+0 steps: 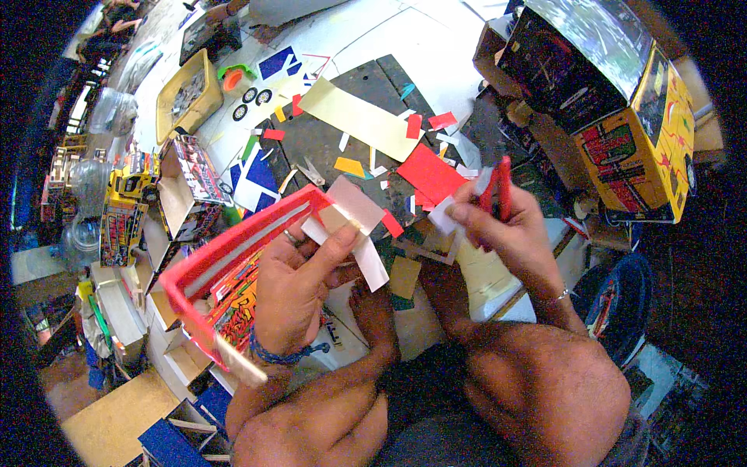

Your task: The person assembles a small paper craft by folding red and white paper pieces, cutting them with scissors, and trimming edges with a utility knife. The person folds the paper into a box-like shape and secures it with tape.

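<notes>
Paper strip [366, 257], white, pinched between thumb and fingers of left hand [299, 292], long axis slanting from upper left down to lower right, lower end jutting toward the person's right. Same hand also steadying a red open box [233, 253]. Right hand [498, 226] just beside, up and to the right, closed around red-handled scissors [498, 191] and a small white scrap [443, 214]. Below both, a dark work board [327, 140] strewn with coloured offcuts.

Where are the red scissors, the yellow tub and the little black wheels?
red scissors [498, 191], head view, on the red handles in the right hand.
yellow tub [204, 84], head view, on its right rim.
black wheels [250, 96], head view, on the middle wheel.
</notes>
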Tool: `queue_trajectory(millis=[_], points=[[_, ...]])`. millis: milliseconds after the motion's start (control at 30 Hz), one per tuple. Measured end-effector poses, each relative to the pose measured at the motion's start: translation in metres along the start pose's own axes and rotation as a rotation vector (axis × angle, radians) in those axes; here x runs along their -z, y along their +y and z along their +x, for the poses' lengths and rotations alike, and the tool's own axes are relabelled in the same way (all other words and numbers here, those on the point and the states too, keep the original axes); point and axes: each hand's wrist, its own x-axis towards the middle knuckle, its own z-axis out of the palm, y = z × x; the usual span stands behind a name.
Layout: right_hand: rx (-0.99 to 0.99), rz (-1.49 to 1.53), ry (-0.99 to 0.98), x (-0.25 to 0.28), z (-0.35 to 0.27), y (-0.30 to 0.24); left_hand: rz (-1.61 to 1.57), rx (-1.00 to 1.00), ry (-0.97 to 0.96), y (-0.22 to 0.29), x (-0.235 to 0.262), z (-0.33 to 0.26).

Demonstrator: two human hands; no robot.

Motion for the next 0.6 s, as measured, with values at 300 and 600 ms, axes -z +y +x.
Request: queue_trajectory(millis=[300,600], points=[[0.422,-0.335,0.529,0.043,0.064,0.054,-0.014,-0.026,0.018,-0.004,0.006,-0.002],[0.136,-0.288,0.467,0.028,0.088,0.079,-0.015,-0.011,0.004,-0.007,0.007,-0.002]])
